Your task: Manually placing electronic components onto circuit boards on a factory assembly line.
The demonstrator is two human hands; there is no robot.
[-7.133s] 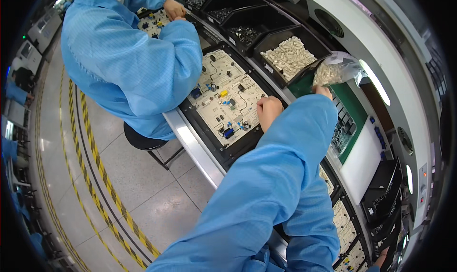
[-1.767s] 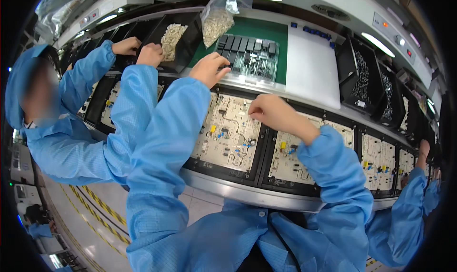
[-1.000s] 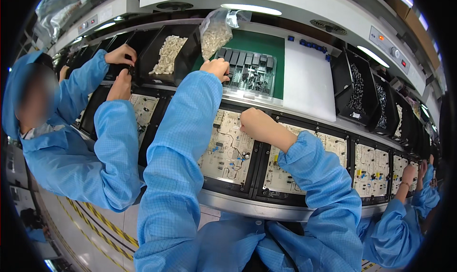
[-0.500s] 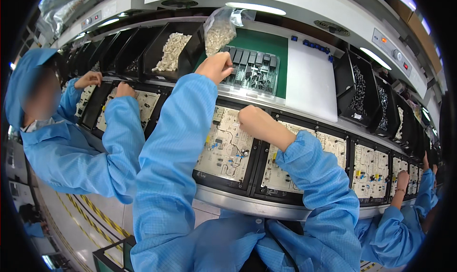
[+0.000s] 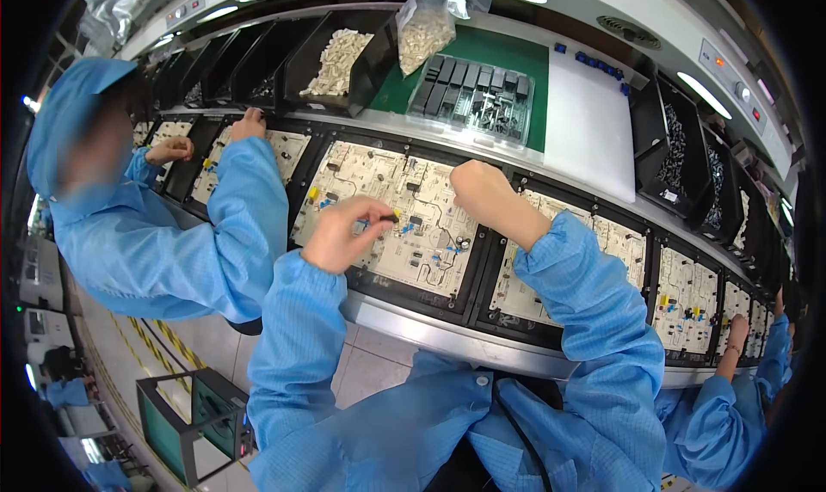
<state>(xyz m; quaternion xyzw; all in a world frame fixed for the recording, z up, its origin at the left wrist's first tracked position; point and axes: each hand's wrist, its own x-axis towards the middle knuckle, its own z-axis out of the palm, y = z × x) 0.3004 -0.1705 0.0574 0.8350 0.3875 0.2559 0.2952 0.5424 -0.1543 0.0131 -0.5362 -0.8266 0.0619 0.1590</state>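
Observation:
My left hand [image 5: 342, 234] is over a cream circuit board [image 5: 353, 161] in a black frame, its thumb and forefinger pinching a small black electronic component [image 5: 391, 218]. Small yellow, blue and black parts stand on that board. At the board's far right part is my right hand [image 5: 492, 196], its fingers curled closed and turned away, so whatever they hold is hidden. Beyond the board, a clear plastic tray [image 5: 478, 139] of black block-shaped components lies on a green mat [image 5: 537, 70].
A bag of cream parts [image 5: 425, 40] lies behind the tray, beside a black bin [image 5: 297, 83] of similar pieces. More black bins [image 5: 651, 161] stand right of a white sheet [image 5: 589, 122]. A co-worker [image 5: 163, 225] works at left; another person's hand [image 5: 736, 333] is at right.
My left hand has come back from the component tray to above the board, with a small black component in its fingers. My right hand stays closed over the board. The view has shifted slightly.

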